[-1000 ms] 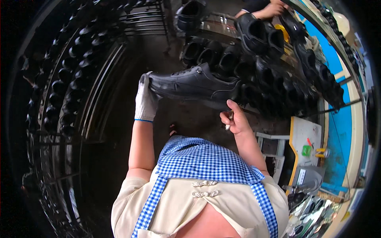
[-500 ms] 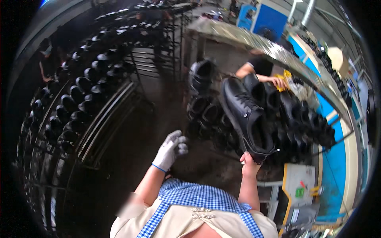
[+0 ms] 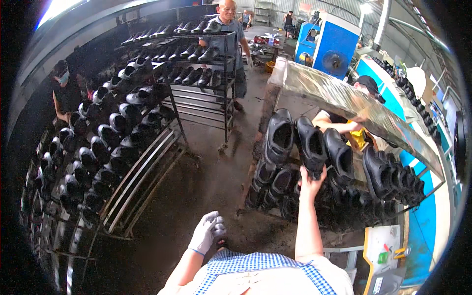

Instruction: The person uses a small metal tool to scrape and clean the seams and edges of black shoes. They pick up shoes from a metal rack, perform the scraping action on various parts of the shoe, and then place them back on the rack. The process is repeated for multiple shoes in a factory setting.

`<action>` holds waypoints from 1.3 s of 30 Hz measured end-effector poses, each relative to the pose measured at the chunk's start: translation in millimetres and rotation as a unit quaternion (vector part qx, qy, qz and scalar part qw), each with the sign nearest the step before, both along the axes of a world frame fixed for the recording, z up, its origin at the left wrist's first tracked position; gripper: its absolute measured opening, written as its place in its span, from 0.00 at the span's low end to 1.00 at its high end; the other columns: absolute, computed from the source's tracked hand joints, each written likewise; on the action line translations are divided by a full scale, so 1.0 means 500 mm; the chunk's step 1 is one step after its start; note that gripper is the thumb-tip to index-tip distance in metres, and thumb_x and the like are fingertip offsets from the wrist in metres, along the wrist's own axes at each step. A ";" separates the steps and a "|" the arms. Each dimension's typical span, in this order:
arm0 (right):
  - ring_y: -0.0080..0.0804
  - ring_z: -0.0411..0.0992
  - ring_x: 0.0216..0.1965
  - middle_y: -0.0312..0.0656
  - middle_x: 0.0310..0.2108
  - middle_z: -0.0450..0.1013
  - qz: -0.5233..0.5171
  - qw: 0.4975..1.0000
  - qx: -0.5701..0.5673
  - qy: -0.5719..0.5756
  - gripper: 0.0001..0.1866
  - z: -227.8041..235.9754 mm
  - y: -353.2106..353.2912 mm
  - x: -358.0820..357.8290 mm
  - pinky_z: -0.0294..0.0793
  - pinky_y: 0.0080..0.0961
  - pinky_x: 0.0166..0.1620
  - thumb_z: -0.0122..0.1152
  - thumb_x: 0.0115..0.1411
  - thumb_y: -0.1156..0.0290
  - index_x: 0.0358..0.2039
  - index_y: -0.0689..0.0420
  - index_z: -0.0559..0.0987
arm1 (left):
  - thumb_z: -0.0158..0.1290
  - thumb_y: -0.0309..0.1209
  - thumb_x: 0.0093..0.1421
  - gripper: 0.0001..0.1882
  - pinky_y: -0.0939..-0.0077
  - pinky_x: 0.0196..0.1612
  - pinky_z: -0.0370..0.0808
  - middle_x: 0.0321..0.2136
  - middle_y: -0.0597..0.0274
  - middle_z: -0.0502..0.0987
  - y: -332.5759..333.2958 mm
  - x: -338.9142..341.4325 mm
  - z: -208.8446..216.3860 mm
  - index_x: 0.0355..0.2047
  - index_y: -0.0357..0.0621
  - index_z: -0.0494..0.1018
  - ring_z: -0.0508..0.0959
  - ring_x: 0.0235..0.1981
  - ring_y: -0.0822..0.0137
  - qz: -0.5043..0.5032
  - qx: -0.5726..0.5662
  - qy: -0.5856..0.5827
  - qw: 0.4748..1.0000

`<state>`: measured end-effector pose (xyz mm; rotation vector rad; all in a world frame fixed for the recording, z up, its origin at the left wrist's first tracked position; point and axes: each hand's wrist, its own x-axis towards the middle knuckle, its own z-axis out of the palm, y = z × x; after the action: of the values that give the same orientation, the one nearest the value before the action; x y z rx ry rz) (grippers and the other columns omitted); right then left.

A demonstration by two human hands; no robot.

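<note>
My right hand point(image 3: 311, 183), bare, grips the heel of a black shoe point(image 3: 311, 142) at the upper tier of the shoe rack point(image 3: 273, 93) on the right. The shoe points away from me, between another black shoe point(image 3: 279, 137) on its left and a third shoe point(image 3: 339, 153) on its right. My left hand point(image 3: 208, 232), in a white glove with grey fingertips, hangs low in front of my checked blue apron point(image 3: 260, 260). Its fingers are curled in with nothing visible in them, apart from any shoe.
A slanted rack of black shoes point(image 3: 109, 135) fills the left side. Behind it stands a tiered metal rack point(image 3: 227, 93), with a person point(image 3: 216, 30) beside it. Across the right rack, a co-worker's arm point(image 3: 339, 125) is near something yellow point(image 3: 363, 138). A white-topped machine point(image 3: 382, 241) stands at lower right.
The shoe in my right hand has moved away from me, from above the rack down in among the others. My left hand has stayed low, its fingers more curled. The view has tilted up.
</note>
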<state>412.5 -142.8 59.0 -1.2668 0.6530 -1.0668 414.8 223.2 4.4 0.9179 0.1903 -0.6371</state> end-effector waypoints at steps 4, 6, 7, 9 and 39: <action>0.23 0.71 0.35 0.40 0.42 0.73 -0.025 0.992 -0.100 -0.066 0.45 -0.108 -0.040 -0.023 0.73 0.20 0.40 0.70 0.52 0.80 0.65 0.52 0.54 | 0.50 0.29 0.65 0.16 0.67 0.40 0.79 0.37 0.59 0.73 0.006 0.085 -0.027 0.52 0.43 0.64 0.74 0.30 0.70 -0.004 0.015 0.038 0.999; 0.22 0.70 0.35 0.37 0.38 0.72 0.003 0.997 -0.054 -0.056 0.45 -0.074 -0.004 -0.059 0.70 0.18 0.42 0.67 0.51 0.84 0.65 0.53 0.54 | 0.51 0.29 0.65 0.15 0.68 0.39 0.78 0.37 0.61 0.74 0.002 0.119 -0.014 0.51 0.43 0.65 0.74 0.31 0.71 -0.013 0.032 0.037 0.999; 0.21 0.69 0.33 0.34 0.32 0.70 -0.005 0.995 -0.097 -0.025 0.40 -0.083 -0.007 -0.093 0.70 0.18 0.40 0.67 0.52 0.84 0.63 0.55 0.59 | 0.51 0.29 0.65 0.14 0.69 0.39 0.78 0.37 0.61 0.74 -0.002 0.139 -0.014 0.50 0.43 0.66 0.74 0.31 0.71 -0.023 0.028 0.038 0.999; 0.19 0.66 0.29 0.30 0.27 0.67 -0.127 0.955 -0.226 0.147 0.32 -0.018 0.004 -0.135 0.68 0.17 0.36 0.67 0.53 0.82 0.58 0.56 0.66 | 0.50 0.29 0.65 0.13 0.69 0.40 0.78 0.37 0.61 0.74 -0.005 0.169 -0.017 0.50 0.43 0.66 0.74 0.32 0.71 -0.038 0.017 0.039 0.998; 0.56 0.65 0.58 0.52 0.58 0.65 -0.240 0.732 -0.408 0.490 0.39 0.124 -0.083 -0.193 0.69 0.45 0.54 0.66 0.56 0.55 0.65 0.42 0.60 | 0.47 0.31 0.67 0.14 0.67 0.44 0.79 0.38 0.61 0.75 0.018 0.253 -0.066 0.51 0.42 0.67 0.76 0.33 0.70 -0.110 0.022 0.053 0.992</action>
<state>316.0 -184.5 121.2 -2.6084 1.4594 -1.0694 541.5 232.2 -28.5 0.9548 0.2003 -0.8899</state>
